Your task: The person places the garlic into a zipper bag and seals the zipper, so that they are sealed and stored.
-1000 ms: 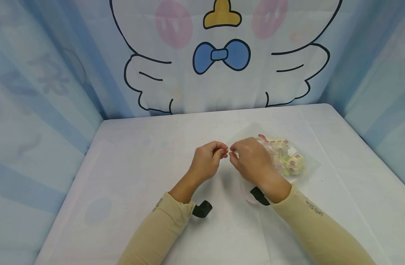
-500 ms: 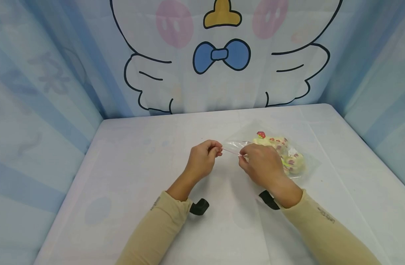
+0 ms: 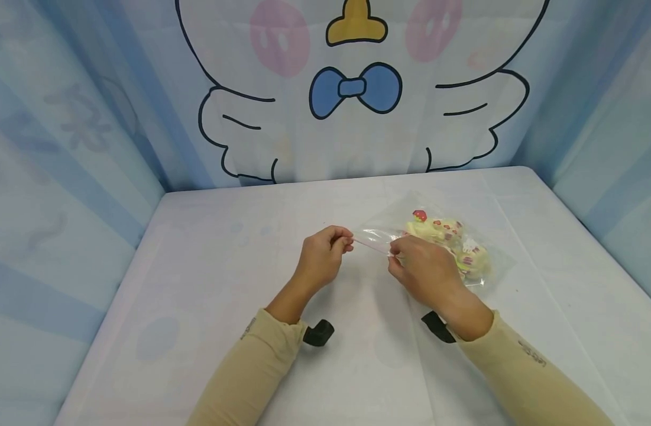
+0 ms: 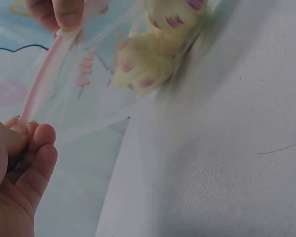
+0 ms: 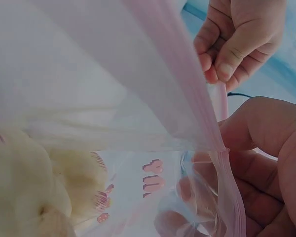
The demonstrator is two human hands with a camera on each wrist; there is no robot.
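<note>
A clear zip bag (image 3: 381,236) with a pink seal strip (image 4: 42,79) lies on the right half of the table. Inside are pale yellow soft pieces (image 3: 471,259) with pink-purple marks, which look fluffy in the left wrist view. My left hand (image 3: 322,257) pinches one end of the strip between thumb and fingers. Farther along the same edge, my right hand (image 3: 426,266) grips the strip, thumb on one side and fingers on the other. Between the hands the strip is drawn out straight. In the head view, the right hand hides part of the bag.
A white cloth covers the table (image 3: 208,296). Behind it hangs a curtain (image 3: 352,142) with a cartoon drawing, and blue curtains (image 3: 54,236) close off the sides. A black strap end (image 3: 318,333) sticks out by the left sleeve.
My hands were together at the strip's end; the right hand has moved right along the bag's edge, while the left has shifted slightly left. More of the strip now shows between them.
</note>
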